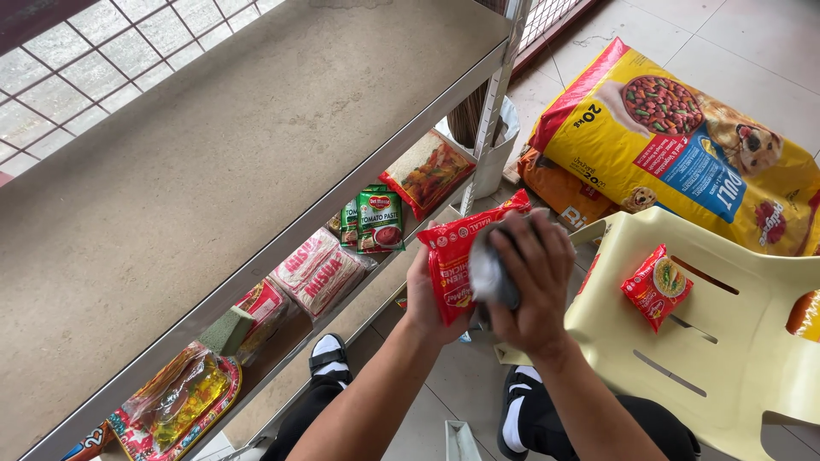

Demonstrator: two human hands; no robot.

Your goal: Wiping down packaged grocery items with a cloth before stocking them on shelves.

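The left hand (424,294) grips a red noodle packet (454,256) from behind, fingers closed around its lower edge, holding it upright just below the centre of the view. The right hand (534,282) is closed over a grey cloth (490,271), pressing it against the front of the packet; the hand looks slightly blurred.

At about 3 o'clock from the hands, a pale yellow plastic chair (726,341) carries a second red noodle packet (656,286) lying flat on its seat. At 1 o'clock, a large yellow and red pet food bag (683,145) lies on the tiled floor, with an orange bag (559,189) partly under it.

From 9 to 11 o'clock stands a metal shelf unit (213,171). On its lower shelf lie green tomato paste sachets (376,220), other packets, and a pouch of cooking oil (175,394) at 8 o'clock.
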